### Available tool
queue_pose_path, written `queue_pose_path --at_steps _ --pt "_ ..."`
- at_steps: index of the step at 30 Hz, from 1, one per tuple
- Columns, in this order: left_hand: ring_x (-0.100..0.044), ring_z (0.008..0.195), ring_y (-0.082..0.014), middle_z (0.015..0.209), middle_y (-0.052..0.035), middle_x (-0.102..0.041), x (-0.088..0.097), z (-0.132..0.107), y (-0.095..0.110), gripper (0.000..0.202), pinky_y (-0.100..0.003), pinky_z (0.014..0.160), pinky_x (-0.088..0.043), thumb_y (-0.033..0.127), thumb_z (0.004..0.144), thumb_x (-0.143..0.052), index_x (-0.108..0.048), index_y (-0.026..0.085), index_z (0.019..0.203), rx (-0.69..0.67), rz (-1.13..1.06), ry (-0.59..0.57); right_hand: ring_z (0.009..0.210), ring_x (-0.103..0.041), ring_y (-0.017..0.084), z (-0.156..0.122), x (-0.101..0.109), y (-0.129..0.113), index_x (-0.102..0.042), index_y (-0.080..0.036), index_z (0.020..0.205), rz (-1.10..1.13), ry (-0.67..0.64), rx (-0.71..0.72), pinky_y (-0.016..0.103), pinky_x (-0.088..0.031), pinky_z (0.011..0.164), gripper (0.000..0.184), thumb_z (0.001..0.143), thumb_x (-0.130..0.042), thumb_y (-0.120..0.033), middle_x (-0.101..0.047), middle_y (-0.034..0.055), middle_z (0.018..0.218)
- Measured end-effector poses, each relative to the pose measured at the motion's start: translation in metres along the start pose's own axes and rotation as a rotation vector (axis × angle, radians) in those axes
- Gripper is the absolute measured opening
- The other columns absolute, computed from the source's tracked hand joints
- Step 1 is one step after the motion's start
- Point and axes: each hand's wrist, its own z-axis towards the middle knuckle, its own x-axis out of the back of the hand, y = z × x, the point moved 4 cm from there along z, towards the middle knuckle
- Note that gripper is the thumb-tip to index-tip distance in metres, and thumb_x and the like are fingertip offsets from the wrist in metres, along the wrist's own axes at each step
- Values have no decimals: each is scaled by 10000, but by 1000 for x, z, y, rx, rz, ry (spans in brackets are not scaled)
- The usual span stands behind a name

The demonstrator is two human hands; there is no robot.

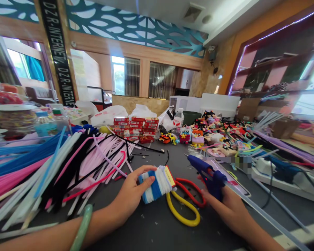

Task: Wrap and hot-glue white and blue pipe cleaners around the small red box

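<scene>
My left hand (pixel 136 186) is closed around a small box wrapped in blue and white pipe cleaners (pixel 157 184); one red and yellow end of the box stays uncovered. In my right hand (pixel 229 205) is a dark blue glue gun (pixel 209 174), its nozzle pointing up and left toward the box but apart from it. A long translucent glue stick (pixel 261 209) runs out of its back. Between the hands, scissors with red and yellow handles (pixel 184 212) lie on the dark table, their blades hidden behind the wrapped box.
Bundles of pipe cleaners (pixel 47 170) in several colours cover the left side. Stacked red boxes (pixel 143 127) stand at the back, near a plastic bottle (pixel 178 118). Small colourful figures (pixel 214 132) pile up at back right. A white power strip (pixel 285 186) with cables lies right.
</scene>
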Motion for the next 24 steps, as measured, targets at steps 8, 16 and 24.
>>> queue_pose_path --at_steps 8,16,24 --pt "-600 880 -234 1003 -48 -685 0 -3 1 242 -285 710 -462 332 702 -652 -717 210 901 -31 121 14 566 -655 232 3 2 -21 -644 -126 919 -204 -3 220 322 -529 532 281 796 -479 -317 -695 106 696" --pt "-571 788 -187 950 -11 -622 -1 2 -6 427 -258 645 -457 304 616 -707 -596 201 1016 -23 107 -31 623 -660 219 1 3 -25 -643 -168 792 -70 -31 188 292 -523 546 250 825 -499 -369 -703 88 726" --pt "-563 867 -208 1019 -19 -578 -2 0 -7 575 -305 756 -451 256 535 -747 -524 212 1062 -37 160 -49 594 -650 195 -2 3 -29 -627 -200 786 -13 -29 213 271 -506 523 171 822 -532 -338 -693 43 700"
